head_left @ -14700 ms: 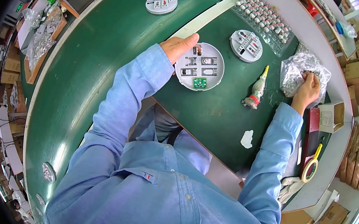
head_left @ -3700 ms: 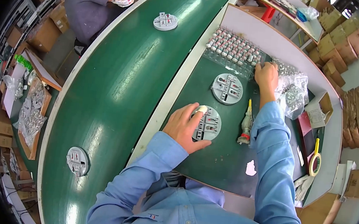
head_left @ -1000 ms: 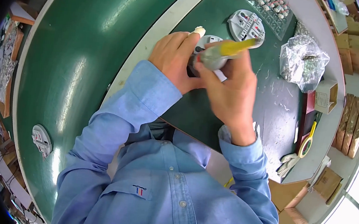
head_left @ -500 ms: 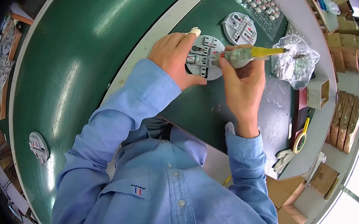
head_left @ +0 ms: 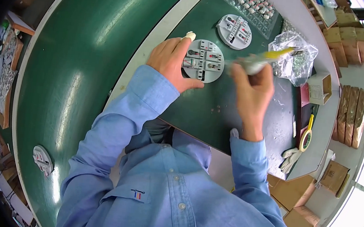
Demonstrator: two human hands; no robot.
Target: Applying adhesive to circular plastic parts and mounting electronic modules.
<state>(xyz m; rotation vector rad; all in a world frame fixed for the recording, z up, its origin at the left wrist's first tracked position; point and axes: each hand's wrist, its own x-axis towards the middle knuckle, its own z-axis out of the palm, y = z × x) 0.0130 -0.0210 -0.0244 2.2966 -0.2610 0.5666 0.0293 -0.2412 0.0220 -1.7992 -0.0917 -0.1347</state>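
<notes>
A round light-grey base (head_left: 207,72) with small terminal parts and red pieces lies on the dark green bench. My left hand (head_left: 167,65) grips its left side, thumb at the near rim and fingers at the far rim, with a pale finger cot (head_left: 191,35) on one fingertip. To the right of the base, my right hand (head_left: 255,94) is closed around a power screwdriver (head_left: 254,65) with a yellow rear end. The tool is blurred by motion, and its tip is apart from the base. A second similar base (head_left: 235,32) sits just beyond.
A clear tray (head_left: 268,28) of small white-and-red parts stands at the back, beside a plastic bag (head_left: 295,56) of small parts. Rightward lie a small open box (head_left: 319,90), a yellow-rimmed magnifier (head_left: 305,140) and a glove (head_left: 291,160). The green conveyor (head_left: 77,58) at left carries more bases.
My right hand has drawn the screwdriver off the base, to the right. My left hand keeps its hold. Another base has come into sight at the conveyor's far end.
</notes>
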